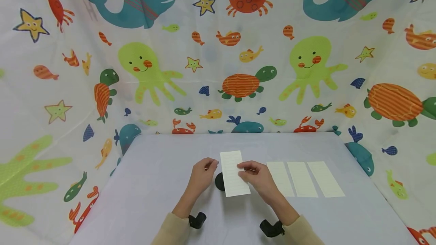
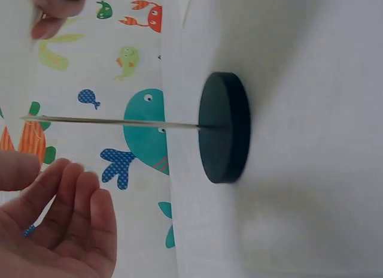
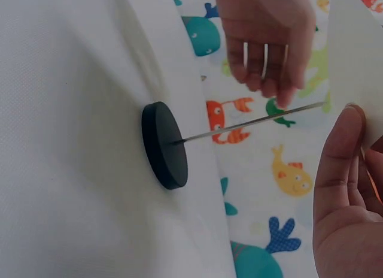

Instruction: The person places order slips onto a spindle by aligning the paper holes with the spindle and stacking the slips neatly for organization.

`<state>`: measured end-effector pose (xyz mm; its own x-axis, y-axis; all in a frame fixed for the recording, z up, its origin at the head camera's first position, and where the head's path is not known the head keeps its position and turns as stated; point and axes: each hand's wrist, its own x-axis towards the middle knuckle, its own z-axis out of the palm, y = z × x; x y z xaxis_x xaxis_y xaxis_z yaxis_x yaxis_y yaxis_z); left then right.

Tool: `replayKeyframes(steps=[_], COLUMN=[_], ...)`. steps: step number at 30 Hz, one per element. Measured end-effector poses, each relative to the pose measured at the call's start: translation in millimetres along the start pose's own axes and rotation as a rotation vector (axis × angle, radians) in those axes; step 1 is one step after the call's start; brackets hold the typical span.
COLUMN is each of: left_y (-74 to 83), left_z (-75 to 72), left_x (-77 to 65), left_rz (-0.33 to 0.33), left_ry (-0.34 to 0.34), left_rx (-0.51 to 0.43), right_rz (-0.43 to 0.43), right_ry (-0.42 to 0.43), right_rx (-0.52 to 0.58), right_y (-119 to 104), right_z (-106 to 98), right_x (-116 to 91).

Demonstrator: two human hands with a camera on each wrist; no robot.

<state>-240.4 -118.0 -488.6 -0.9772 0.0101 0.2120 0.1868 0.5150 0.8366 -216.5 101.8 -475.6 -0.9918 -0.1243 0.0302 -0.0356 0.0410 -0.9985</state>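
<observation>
A receipt spike with a black round base (image 2: 224, 128) stands on the white table, its thin metal rod (image 3: 251, 122) pointing up. My right hand (image 1: 257, 177) pinches a pale lined paper slip (image 1: 233, 175) between thumb and fingers. The slip is held up in front of the spike and covers most of it in the head view; in the right wrist view the rod's tip is close to the slip's edge. My left hand (image 1: 203, 173) hovers to the left of the rod with loosely curved fingers (image 2: 81, 200), holding nothing.
Three more lined paper slips lie side by side on the table right of my right hand: a near one (image 1: 280, 179), a middle one (image 1: 302, 179) and a far one (image 1: 326, 179). A sea-animal printed curtain (image 1: 204, 97) surrounds the white table (image 1: 143, 199).
</observation>
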Motion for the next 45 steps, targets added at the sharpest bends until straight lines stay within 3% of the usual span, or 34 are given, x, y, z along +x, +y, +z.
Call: replayKeyframes(steps=[5,8,19,37,45], left_y=[12.0,17.9,24.2,19.9,17.7], left_z=[-1.7,-1.5,2.1,1.9,2.4], left_x=[6.5,11.6,23.5,24.2,25.5], left_rz=[-0.042,-0.081,-0.162,-0.137,-0.158], left_ry=[0.005,-0.004,-0.042,-0.051,-0.066], left_rx=[-0.149,-0.188,-0.202,-0.203,-0.197], right_rz=[0.013,0.015,0.013,0.02,0.032], right_ry=[0.002,0.005,0.021,0.024,0.04], right_rx=[-0.004,-0.012,-0.043,-0.042,-0.058], right_y=[0.6,0.6,-1.3,0.5,2.6], right_z=[2.3,3.2,5.6,8.2,11.1], right_x=[0.0,0.5,1.5,1.6,1.1])
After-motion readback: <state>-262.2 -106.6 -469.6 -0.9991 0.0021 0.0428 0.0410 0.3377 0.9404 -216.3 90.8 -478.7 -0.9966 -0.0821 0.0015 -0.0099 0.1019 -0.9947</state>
